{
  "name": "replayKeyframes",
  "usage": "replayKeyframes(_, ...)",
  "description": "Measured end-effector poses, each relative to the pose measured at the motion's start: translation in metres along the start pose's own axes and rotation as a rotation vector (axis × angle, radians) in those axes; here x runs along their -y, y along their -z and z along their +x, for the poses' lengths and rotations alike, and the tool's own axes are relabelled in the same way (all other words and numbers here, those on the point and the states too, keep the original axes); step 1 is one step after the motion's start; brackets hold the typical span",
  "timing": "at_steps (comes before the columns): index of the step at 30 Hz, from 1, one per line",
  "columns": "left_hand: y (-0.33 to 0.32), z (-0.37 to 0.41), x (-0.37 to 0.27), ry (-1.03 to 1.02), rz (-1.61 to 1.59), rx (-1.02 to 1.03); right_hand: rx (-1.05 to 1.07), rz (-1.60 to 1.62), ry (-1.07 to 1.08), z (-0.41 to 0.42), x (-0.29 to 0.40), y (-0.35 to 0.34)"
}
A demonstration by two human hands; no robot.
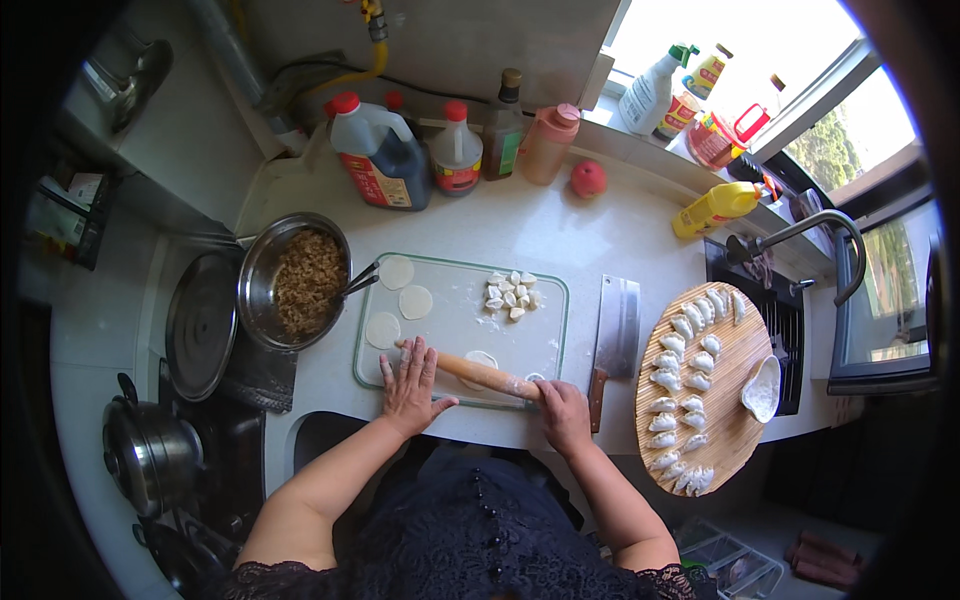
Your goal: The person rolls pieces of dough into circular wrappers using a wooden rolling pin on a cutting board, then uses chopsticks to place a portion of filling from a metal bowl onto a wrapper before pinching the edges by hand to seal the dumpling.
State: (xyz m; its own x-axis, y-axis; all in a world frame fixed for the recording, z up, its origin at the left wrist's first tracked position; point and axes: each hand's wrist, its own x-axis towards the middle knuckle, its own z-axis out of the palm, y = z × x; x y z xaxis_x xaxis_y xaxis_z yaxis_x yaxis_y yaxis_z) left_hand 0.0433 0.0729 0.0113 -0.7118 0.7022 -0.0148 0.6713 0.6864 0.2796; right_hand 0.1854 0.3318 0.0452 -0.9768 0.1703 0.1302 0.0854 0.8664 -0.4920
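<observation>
A wooden rolling pin [487,375] lies slantwise over a flat round of dough [481,360] on a green-rimmed cutting board [450,264]. My right hand [564,412] is closed around its right end. Flat on the pin's left end, with fingers spread, rests my left hand [411,390]. Three dough wrappers [396,272] lie at the board's left. Several small dough pieces [512,292] are grouped at its upper right, amid loose flour. A steel bowl [259,247] left of the board holds minced filling [307,281] and dark utensils.
To the right are a cleaver [617,319] and a round slatted tray [731,435] bearing several folded dumplings [673,343] and a white dish [760,390]. Bottles [457,150] and a red fruit [588,179] stand behind. A steel lid [201,326] and pot [139,457] are left.
</observation>
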Motion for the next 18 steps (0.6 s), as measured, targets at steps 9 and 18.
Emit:
replayKeyframes(9, 0.024, 0.056, -0.008, 0.194, -0.026, 0.172, 0.086, -0.284, -0.025, 0.039, -0.004, -0.005)
replayKeyframes(18, 0.026, 0.075, -0.013, 0.158, -0.018, 0.126, 0.141, -0.321, -0.295, 0.034, 0.005, -0.025)
